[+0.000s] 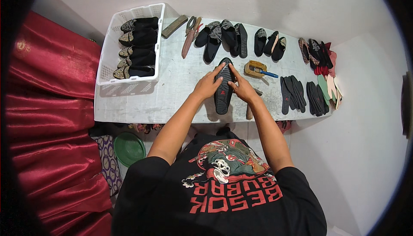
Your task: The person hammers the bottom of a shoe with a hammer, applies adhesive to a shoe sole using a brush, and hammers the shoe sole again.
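A black shoe (223,90) is sole up between my hands above the front middle of the table, its ridged sole facing me and its toe pointing away. My left hand (208,84) grips its left edge, with the thumb on the sole and the index finger stretched toward the toe. On the opposite edge my right hand (243,86) holds it in the same way, thumb and index finger against the sole. The other fingers are partly hidden. Below my right hand lies a hammer (249,112), partly covered by that hand and wrist.
A white plastic basket (100,70) with several black shoes stands at the left. Along the back are a wooden block (174,26), pliers (192,27) and several shoes (213,42). A yellowish glue container (251,73) holds a blue-handled brush (270,74). Loose black soles (293,93) lie right.
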Action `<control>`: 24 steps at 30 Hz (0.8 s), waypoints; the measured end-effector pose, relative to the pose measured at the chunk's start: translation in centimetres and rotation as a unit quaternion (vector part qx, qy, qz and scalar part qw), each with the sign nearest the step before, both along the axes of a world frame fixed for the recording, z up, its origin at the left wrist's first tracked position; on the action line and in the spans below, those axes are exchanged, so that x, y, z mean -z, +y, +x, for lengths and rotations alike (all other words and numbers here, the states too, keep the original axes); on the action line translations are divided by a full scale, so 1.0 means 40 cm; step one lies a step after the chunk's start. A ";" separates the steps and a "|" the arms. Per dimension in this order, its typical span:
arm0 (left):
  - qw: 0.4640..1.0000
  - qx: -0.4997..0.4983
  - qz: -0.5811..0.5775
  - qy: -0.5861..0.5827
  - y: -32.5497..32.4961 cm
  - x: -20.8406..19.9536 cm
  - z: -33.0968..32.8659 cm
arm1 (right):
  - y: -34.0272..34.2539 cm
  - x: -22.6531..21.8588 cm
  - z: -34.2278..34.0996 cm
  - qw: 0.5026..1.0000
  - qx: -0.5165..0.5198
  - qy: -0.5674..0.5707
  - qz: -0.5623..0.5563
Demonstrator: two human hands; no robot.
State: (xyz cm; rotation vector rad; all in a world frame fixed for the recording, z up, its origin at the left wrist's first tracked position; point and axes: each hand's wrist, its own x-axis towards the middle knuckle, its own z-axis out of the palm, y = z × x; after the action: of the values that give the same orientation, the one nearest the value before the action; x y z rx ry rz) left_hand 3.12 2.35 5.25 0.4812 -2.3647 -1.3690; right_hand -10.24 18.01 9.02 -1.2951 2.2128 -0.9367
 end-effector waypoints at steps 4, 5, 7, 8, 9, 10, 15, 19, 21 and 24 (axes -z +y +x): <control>0.944 0.115 0.228 -0.208 -0.024 -0.143 0.028 | -0.012 -0.090 0.035 0.971 0.067 -0.183 0.139; 0.944 0.117 0.230 -0.207 -0.026 -0.132 0.026 | -0.009 -0.078 0.033 0.974 0.059 -0.183 0.116; 0.971 0.114 0.132 -0.166 -0.031 -0.119 0.026 | -0.014 -0.076 0.038 0.973 0.063 -0.187 0.121; 0.971 0.112 0.135 -0.165 -0.028 -0.111 0.030 | -0.014 -0.075 0.040 0.971 0.070 -0.191 0.123; 0.963 0.112 0.169 -0.176 -0.024 -0.123 0.032 | -0.016 -0.076 0.042 0.971 0.071 -0.192 0.123; 0.955 0.112 0.203 -0.186 -0.021 -0.130 0.030 | -0.016 -0.077 0.043 0.967 0.078 -0.208 0.127; 0.973 0.093 0.145 -0.156 -0.009 -0.077 0.013 | -0.031 -0.091 0.064 0.965 0.096 -0.196 0.147; 0.987 0.075 0.027 -0.142 -0.007 -0.046 0.006 | -0.033 -0.084 0.068 0.968 0.099 -0.178 0.150; 0.977 0.090 0.081 -0.173 -0.005 -0.080 0.004 | -0.029 -0.081 0.064 0.968 0.106 -0.172 0.150; 0.964 0.099 0.146 -0.198 -0.005 -0.110 0.015 | -0.029 -0.072 0.069 0.966 0.116 -0.177 0.151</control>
State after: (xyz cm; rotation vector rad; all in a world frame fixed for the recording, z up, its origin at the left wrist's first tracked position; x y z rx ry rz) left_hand 3.70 2.13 9.67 0.6669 -2.5870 -1.8801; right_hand -7.49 16.84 11.90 -0.6832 2.1414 -0.7961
